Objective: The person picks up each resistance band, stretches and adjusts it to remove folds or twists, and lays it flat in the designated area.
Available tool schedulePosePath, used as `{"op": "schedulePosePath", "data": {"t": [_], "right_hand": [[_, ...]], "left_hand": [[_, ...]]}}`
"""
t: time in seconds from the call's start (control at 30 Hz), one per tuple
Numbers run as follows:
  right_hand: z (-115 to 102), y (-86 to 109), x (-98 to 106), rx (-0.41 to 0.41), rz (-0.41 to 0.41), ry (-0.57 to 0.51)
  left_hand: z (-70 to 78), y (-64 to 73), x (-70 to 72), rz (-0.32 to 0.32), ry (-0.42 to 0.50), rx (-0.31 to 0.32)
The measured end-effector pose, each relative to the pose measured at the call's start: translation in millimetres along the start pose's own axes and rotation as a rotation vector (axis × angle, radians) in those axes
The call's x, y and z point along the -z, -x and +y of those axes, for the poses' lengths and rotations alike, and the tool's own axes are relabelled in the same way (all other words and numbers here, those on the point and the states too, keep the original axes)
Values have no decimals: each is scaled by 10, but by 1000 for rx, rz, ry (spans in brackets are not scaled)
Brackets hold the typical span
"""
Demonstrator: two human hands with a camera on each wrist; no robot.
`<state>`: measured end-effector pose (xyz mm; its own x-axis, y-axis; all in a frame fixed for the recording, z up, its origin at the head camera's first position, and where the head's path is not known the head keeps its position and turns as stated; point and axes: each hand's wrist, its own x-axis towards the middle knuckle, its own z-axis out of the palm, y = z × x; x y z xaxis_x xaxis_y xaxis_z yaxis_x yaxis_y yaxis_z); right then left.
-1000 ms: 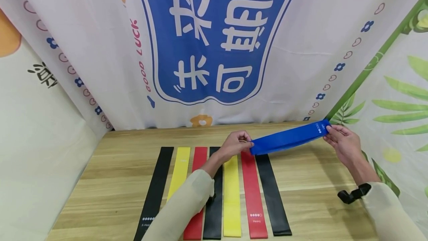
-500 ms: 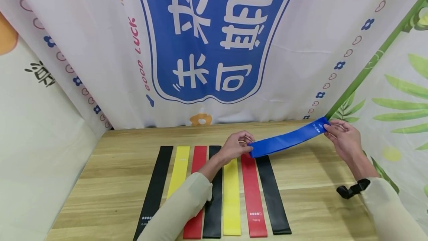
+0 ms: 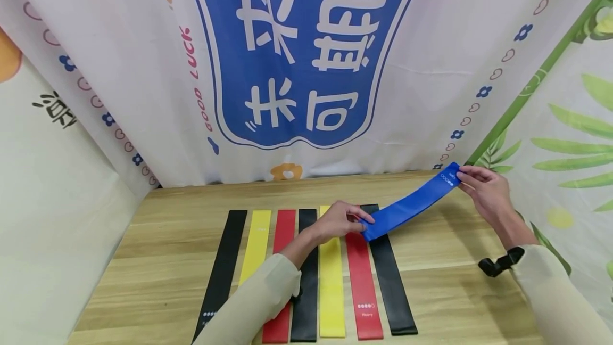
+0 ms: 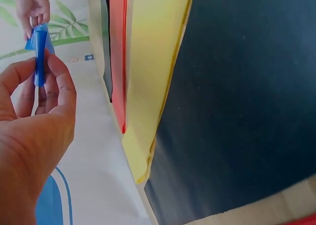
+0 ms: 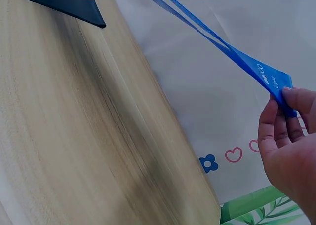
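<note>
A blue resistance band (image 3: 407, 206) with white "Light" print is stretched out between both hands, above the table. My left hand (image 3: 337, 222) pinches its lower left end between thumb and fingers, over the tops of the red band (image 3: 363, 286) and the rightmost black band (image 3: 395, 286). The upper right end is pinched by my right hand (image 3: 486, 190). In the right wrist view the blue band (image 5: 261, 69) shows as a loop of two layers near the fingers. The left wrist view has the band's end (image 4: 40, 62) edge-on between thumb and fingers.
Left of the red band lie a yellow band (image 3: 332, 292), a black band (image 3: 304, 292), another red band (image 3: 284, 228), another yellow band (image 3: 258, 238) and a black band (image 3: 230, 249), side by side. The wooden table (image 3: 460, 292) ends at a printed cloth (image 3: 416, 121) behind.
The left hand has moved slightly right and down with its end of the blue band. The right hand has come a little left and up, so the band slants more steeply.
</note>
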<state>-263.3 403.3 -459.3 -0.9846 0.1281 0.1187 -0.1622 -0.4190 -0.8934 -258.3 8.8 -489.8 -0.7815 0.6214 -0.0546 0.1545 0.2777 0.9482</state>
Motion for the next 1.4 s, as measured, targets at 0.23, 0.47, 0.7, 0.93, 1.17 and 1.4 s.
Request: {"op": "schedulePosePath", "data": {"t": [0.23, 0.47, 0.7, 0.93, 1.17, 1.4], "right_hand": [[6, -34, -45, -28, -11, 36], [21, -86, -77, -62, -46, 72], [98, -124, -105, -45, -35, 90], [116, -141, -136, -28, -48, 107], [101, -169, -208, -34, -79, 176], [147, -199, -298, -30, -107, 205]], "left_hand": [[54, 59, -56, -58, 48, 20], [117, 100, -153, -64, 36, -5], [193, 171, -241, -2, 38, 43], [222, 226, -278, 0, 75, 55], [225, 255, -275, -66, 97, 84], [280, 285, -325, -147, 43, 75]]}}
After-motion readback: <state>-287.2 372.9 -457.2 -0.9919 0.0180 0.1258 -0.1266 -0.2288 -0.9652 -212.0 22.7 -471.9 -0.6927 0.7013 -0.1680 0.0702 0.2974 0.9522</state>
